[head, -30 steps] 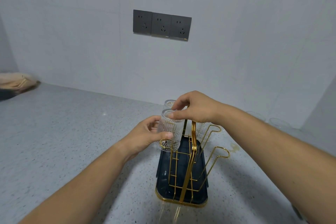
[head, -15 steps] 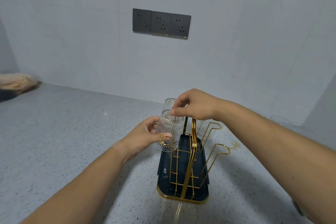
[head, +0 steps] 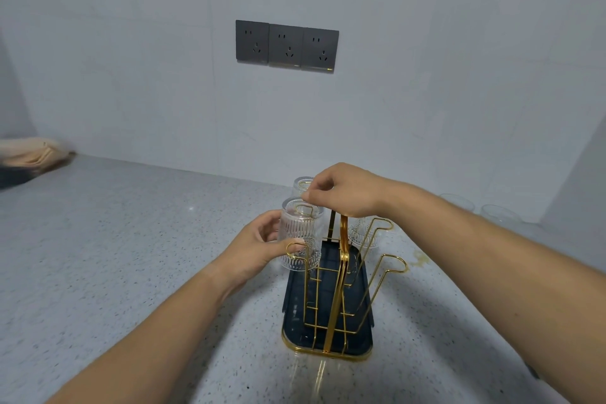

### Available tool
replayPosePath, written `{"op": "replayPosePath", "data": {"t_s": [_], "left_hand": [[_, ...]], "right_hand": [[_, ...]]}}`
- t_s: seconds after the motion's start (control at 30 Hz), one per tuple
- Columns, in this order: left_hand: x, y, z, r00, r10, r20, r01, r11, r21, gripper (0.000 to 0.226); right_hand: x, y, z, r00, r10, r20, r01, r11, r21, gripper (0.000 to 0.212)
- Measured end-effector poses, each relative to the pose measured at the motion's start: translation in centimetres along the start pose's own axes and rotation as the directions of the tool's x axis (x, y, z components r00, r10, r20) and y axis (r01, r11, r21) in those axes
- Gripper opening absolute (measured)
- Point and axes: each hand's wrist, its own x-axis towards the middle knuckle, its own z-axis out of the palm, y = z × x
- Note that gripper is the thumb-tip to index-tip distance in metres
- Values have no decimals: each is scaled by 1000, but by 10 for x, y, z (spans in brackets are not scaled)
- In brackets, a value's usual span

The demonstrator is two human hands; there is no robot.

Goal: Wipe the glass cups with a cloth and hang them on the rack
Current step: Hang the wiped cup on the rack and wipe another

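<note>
Head camera view, looking down at a speckled grey counter [head: 131, 272]. A gold wire rack [head: 341, 275] stands on a dark tray [head: 328, 339], at 6 o'clock from the picture's middle. At the rack's 10 o'clock a ribbed glass cup [head: 301, 236] sits upside down over a prong. The left hand [head: 259, 249] grips its side, thumb and fingers curled round it. The right hand [head: 347, 192] pinches its upturned base from above. A second cup [head: 302, 183] hangs just behind it, and a third cup [head: 362, 234] at the rack's 2 o'clock, under the right wrist. A folded cloth [head: 32, 154] lies well apart at 9 o'clock. Three wall sockets [head: 287, 44] sit at 12 o'clock.
</note>
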Motion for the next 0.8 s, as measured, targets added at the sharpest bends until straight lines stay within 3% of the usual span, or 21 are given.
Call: {"op": "replayPosePath", "data": {"t_s": [0.33,0.6,0.8], "left_hand": [[-3,10,-1,998,-50,27,51,999,-17,66],[-8,33,-18,995,-103,-12,104,994,17,95],[-13,100,6,974,89,-206,-91,996,0,54]], "right_hand": [[-4,2,1,999,-14,-29,16,999,40,34],[-25,18,-18,977,-32,-211,62,989,136,34],[-66,48,-45,926,51,-375,43,970,239,25]]}}
